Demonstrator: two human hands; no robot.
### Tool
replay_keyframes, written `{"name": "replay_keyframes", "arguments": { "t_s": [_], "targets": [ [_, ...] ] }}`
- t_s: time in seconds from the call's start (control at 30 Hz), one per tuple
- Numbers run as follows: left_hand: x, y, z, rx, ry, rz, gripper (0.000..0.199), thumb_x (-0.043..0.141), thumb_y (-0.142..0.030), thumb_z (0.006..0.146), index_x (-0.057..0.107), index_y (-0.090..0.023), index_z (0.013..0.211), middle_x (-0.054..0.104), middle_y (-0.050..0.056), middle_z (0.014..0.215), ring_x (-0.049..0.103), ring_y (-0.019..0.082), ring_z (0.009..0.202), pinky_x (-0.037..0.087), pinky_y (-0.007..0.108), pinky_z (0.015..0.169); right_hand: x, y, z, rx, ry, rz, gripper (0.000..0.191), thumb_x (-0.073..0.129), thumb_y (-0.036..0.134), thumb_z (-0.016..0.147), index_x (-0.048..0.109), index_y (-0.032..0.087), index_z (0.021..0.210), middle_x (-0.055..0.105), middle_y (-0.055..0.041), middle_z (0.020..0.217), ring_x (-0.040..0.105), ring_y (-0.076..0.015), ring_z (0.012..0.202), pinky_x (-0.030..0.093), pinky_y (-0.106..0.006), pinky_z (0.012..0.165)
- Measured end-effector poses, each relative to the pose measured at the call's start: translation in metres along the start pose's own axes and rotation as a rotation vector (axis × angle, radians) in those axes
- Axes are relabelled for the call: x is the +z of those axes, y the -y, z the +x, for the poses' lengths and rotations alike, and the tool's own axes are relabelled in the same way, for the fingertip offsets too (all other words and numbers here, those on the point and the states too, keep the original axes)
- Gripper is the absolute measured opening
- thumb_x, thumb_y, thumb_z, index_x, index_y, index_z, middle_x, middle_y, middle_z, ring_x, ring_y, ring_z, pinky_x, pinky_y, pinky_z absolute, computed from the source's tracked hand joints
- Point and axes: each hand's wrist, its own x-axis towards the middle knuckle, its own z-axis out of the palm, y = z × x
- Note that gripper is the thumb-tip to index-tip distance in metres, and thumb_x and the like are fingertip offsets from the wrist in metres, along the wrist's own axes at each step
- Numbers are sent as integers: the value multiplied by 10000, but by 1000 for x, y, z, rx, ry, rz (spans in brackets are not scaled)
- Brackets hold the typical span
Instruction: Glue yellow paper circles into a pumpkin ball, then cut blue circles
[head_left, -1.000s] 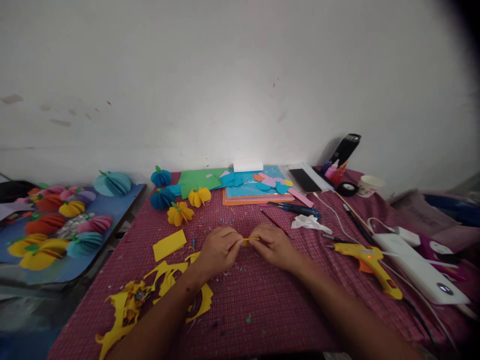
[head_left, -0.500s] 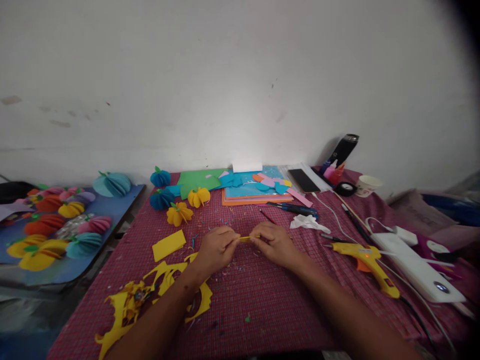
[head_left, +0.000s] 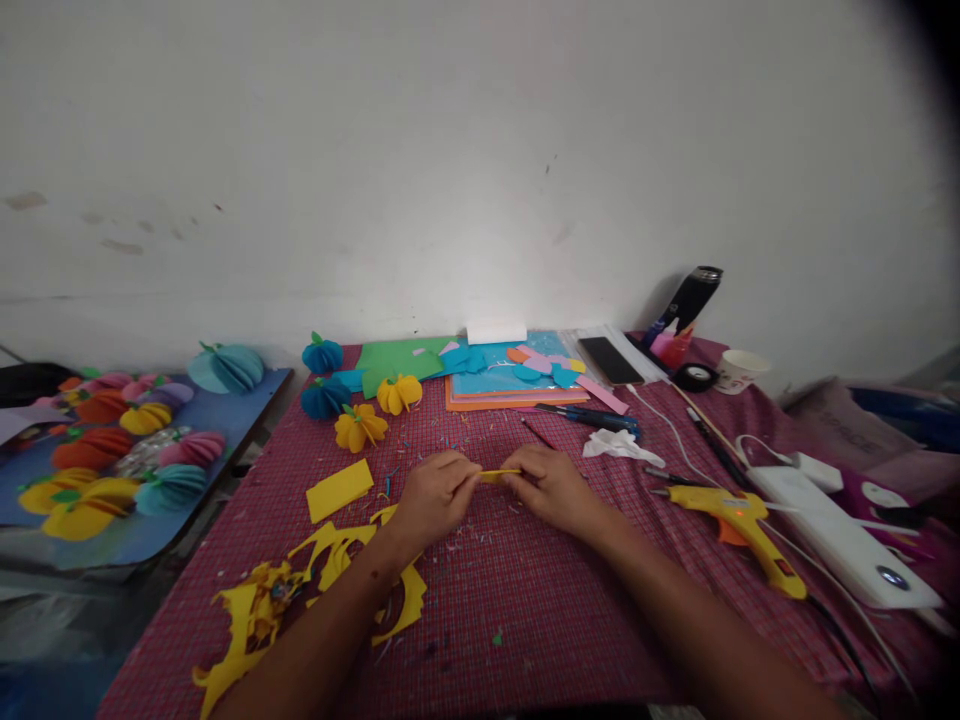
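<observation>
Between my two hands a thin yellow paper piece (head_left: 495, 476) is stretched, seen nearly edge-on. My left hand (head_left: 441, 492) pinches its left end, and my right hand (head_left: 551, 488) pinches the right end. Both hands are just above the red checked tablecloth (head_left: 525, 600). A folded yellow paper rectangle (head_left: 339, 490) lies to the left of my left hand. Yellow paper offcuts (head_left: 330, 555) are spread around and beneath my left forearm. Two yellow paper pumpkins (head_left: 361, 428) and two blue ones (head_left: 324, 396) stand behind, towards the back left.
At right lie a yellow glue gun (head_left: 739, 520), a white power strip (head_left: 840, 540) and cables. Behind my hands are a blue cutter (head_left: 592, 416), crumpled tissue (head_left: 621, 446), a phone (head_left: 609, 360) and coloured paper (head_left: 405, 365). A blue board (head_left: 247, 410) at left bears several paper pumpkins.
My view has shifted slightly. Both hands keep their pinch on the yellow paper piece, which shows a little more of its surface now.
</observation>
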Motion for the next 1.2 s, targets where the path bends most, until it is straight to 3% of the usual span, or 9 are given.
{"name": "replay_keyframes", "arguments": {
  "t_s": [0.4, 0.73, 1.2],
  "targets": [
    [2, 1, -1, -14, -10, -14, 139, 573, -207, 951, 684, -218, 1034, 714, 35, 927, 646, 165, 866, 504, 299, 788, 5, -7, -2, 9, -7, -95, 136, 538, 177, 947, 658, 201, 888, 694, -38, 858, 626, -167, 800, 464, -286, 735],
    [1, -2, -1, -24, 46, 3, 117, 578, -222, 946, 694, -215, 935, 680, 22, 838, 621, 157, 804, 480, 284, 737, 4, -1, -1, -25, 24, -97, 132, 535, 178, 950, 656, 202, 903, 702, -43, 883, 635, -168, 813, 477, -291, 749],
    [1, -1, 0, -31, 34, -3, 148, 563, -193, 947, 708, -213, 927, 690, 25, 835, 624, 152, 795, 476, 272, 717, 5, -5, -1, 42, 65, -97, 144, 562, 134, 912, 667, 208, 976, 708, -51, 946, 643, -185, 867, 482, -300, 779]
  ]
}}
